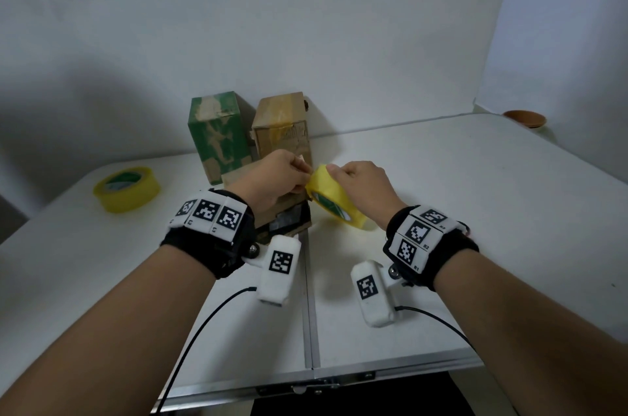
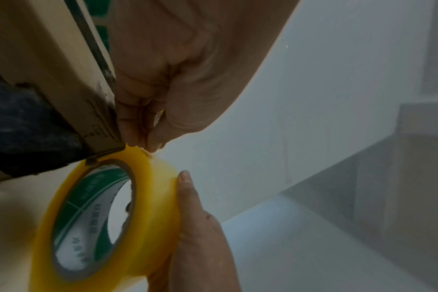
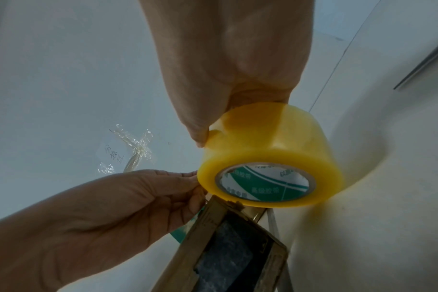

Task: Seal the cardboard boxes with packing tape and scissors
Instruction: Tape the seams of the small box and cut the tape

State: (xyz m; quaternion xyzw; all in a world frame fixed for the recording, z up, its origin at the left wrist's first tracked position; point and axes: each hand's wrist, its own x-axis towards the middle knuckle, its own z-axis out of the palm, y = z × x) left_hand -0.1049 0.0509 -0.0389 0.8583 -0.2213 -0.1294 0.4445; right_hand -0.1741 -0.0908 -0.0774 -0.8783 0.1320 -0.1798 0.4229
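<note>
Firstly, head view. Yellow tape roll (image 1: 334,200): centre of frame, tilted on edge, low rim near the white table (image 1: 475,211). Right hand (image 1: 365,183) lies over its upper right side, fingers curled round the band, thumb on the outer winding. Left hand (image 1: 272,179) is just left of the roll, fingertips pinched together at its top edge; whether they hold a loose tape end cannot be told. Brown cardboard box (image 1: 289,222) sits under the left hand, dark panel on its near face, touching the roll's left rim. Behind, upper centre: green printed box (image 1: 219,137) and plain brown box (image 1: 282,126), upright, side by side. Second tape roll (image 1: 127,189), flat, at left. Shallow brown bowl (image 1: 525,118) at far right.

Left wrist view. Roll (image 2: 108,215) fills lower left: glossy translucent yellow winding, cardboard core, green-and-white inner label. Left fingertips (image 2: 148,142) pinch at the roll's top edge, beside the scuffed box corner (image 2: 98,126). Right thumb (image 2: 188,189) presses the outer band.

Right wrist view. Roll (image 3: 270,158) at centre right, held from above by the right hand (image 3: 225,69). Left hand (image 3: 113,213), lower left, touches the roll's left rim. Box (image 3: 228,252) below. Crumpled clear tape scrap (image 3: 133,146) on the table at left.
</note>
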